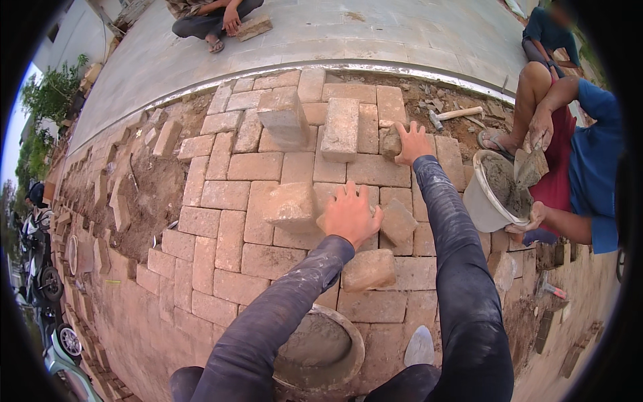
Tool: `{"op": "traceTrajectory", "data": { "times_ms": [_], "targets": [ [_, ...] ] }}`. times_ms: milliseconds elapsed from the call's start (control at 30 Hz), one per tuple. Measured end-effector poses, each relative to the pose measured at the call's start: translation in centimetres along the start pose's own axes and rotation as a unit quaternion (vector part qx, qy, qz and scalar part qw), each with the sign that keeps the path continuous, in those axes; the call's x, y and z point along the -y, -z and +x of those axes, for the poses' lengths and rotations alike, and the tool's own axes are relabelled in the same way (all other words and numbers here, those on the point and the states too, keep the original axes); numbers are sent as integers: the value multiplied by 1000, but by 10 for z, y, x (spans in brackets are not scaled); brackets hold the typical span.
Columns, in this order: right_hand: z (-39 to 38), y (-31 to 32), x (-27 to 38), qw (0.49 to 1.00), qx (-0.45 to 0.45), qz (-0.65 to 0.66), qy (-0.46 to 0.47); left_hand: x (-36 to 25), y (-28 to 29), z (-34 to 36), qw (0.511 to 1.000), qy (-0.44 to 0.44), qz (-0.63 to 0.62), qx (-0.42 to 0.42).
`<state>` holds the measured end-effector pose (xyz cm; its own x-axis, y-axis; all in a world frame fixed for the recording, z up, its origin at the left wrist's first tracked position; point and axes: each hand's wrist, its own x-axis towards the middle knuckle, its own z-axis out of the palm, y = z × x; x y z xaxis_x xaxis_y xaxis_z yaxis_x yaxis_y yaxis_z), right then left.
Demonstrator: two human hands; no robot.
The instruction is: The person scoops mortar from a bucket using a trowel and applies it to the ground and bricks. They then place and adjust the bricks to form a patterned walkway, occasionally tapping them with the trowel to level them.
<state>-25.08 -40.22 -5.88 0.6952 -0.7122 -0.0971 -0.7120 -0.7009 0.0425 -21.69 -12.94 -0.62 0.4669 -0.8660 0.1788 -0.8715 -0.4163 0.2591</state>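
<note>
My left hand [351, 213] is over the laid brick paving, its fingers spread; part of a brick shows at its left edge, and what lies under the palm is hidden. Farther off and to the right, my right hand [414, 143] has its fingers curled round a small broken brick piece [390, 145]. Left of my left hand stands a loose brick [292, 204]. To its right is a broken brick chunk [398, 222], and nearer me another loose brick [368, 271]. An upright brick [281, 117] and a brick lying on top [340, 130] are farther away.
A bowl of wet mortar [358, 335] sits between my legs, near a trowel blade [419, 346]. At right, a co-worker holds a trowel [530, 167] over a white bucket [479, 201] of mortar. A hammer [457, 116] lies on rubble. Another person sits beyond the concrete edge [402, 74].
</note>
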Motion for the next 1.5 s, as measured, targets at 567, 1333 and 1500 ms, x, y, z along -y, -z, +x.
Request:
{"op": "traceTrajectory", "data": {
  "times_ms": [567,1333,1500],
  "targets": [
    [-329,36,-56,953,-144,236,-123,1,-4,-4,1000,-8,2,17],
    [-698,-78,136,402,-123,755,-504,-107,53,-373,867,-294,-335,225],
    [-725,-89,125,411,-160,738,-511,-113,-1,-436,899,-214,-286,252]
  ]
}}
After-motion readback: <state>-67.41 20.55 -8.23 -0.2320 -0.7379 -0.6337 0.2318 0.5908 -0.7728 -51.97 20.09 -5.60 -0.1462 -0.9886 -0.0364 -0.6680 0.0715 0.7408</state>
